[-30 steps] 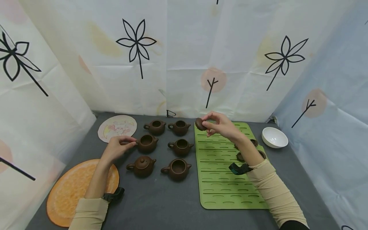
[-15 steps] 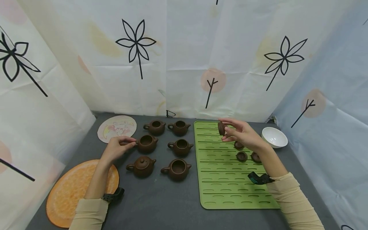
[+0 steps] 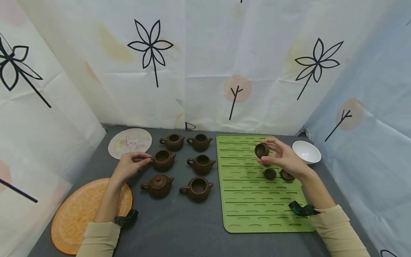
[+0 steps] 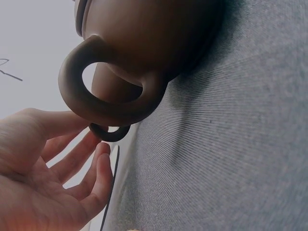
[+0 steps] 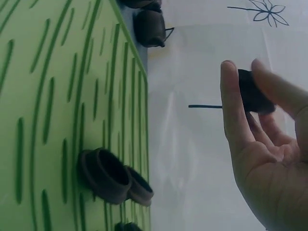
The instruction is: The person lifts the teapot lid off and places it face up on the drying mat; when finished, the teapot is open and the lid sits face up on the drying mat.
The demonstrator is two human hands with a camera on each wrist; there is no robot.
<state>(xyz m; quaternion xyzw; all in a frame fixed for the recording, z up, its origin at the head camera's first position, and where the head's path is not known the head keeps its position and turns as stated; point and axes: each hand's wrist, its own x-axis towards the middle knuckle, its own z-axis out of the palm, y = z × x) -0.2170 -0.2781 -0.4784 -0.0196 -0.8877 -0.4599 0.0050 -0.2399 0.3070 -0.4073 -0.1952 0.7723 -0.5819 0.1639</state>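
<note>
At the left, my left hand [image 3: 131,166] pinches the handle of a brown lidless teapot [image 3: 163,159] standing on the table. In the left wrist view this handle [image 4: 110,134] shows beyond a nearer teapot [image 4: 144,38]. That nearer one, a teapot with its lid on [image 3: 160,186], stands in front. Above the green mat [image 3: 253,210], my right hand [image 3: 285,157] holds a small round brown teapot lid [image 3: 261,150] between thumb and fingers, its hollow side towards the head camera. More lids [image 3: 269,174] lie hollow side up on the mat just below this hand.
Several other lidless teapots [image 3: 198,189] stand in two columns mid-table. A white bowl [image 3: 306,152] sits behind the mat's right side. Left are a pale round mat [image 3: 130,142] and an orange round mat [image 3: 83,217]. Patterned cloth [image 3: 205,64] encloses the table's back and sides.
My right hand has moved right across the mat with the lid, away from the teapots. The lid has turned so its hollow side shows. My left hand has stayed on the handle.
</note>
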